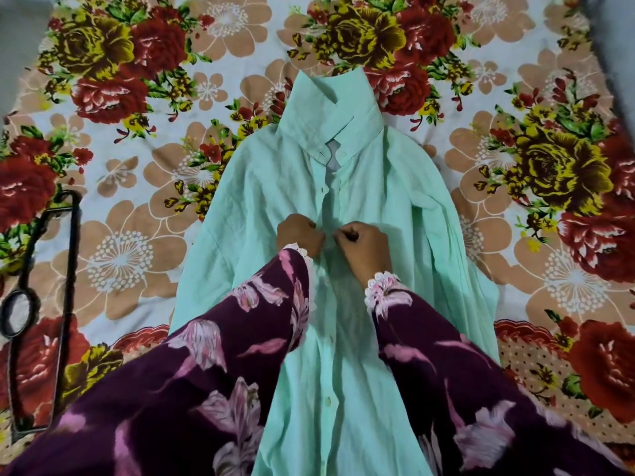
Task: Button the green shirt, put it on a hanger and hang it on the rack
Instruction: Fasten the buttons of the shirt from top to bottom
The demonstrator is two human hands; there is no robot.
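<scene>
A pale mint-green cotton shirt (360,207), soft and lightly creased, lies face up on a floral bedsheet (144,235) printed with red, yellow and tan blooms; its stiff collar points away from the person, the sleeves folded along its sides. Left of the shirt, well apart, a thin black hanger (44,304) lies flat on the sheet (its hook is a rounded loop). At mid-chest of the shirt, both hands meet on the front placket. The left hand (299,235) is curled tight, fingers pinching the placket edge. The right hand (360,243) is likewise closed, fingertips pinching the opposite edge; whether a button sits between them cannot be told. Small pale buttons (327,401) run down the placket below the hands. Dark purple floral sleeves (223,355) with lace cuffs cover both arms
</scene>
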